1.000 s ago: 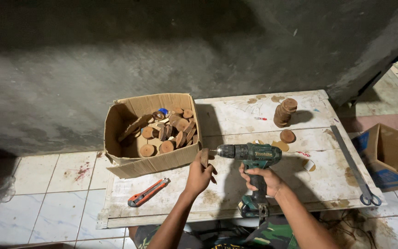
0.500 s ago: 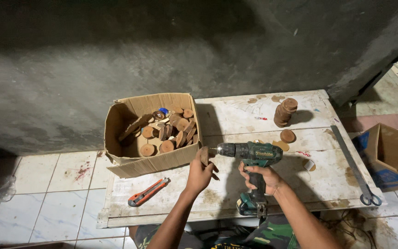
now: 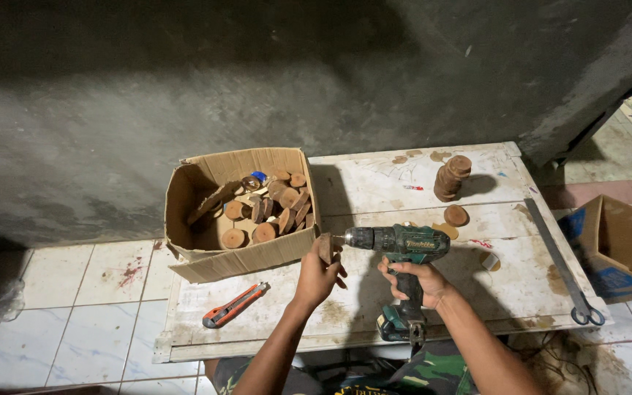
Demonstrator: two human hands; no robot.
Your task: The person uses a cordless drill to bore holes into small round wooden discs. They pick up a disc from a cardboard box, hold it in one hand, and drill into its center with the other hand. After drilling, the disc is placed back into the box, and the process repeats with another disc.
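My left hand holds a small round wooden disc on edge above a white board table. A teal cordless drill is gripped in my right hand, its bit tip pressed against the face of the disc. An open cardboard box just left of my hands holds several similar wooden discs. A stack of wooden discs stands at the table's far right, with a single disc lying in front of it.
An orange utility knife lies on the table's front left. A long metal ruler and scissors handles lie along the right edge. Another cardboard box sits on the floor at right. A dark concrete wall rises behind.
The drill and the disc have stayed pressed together, shifting only slightly. The single disc by the stack looks unchanged.
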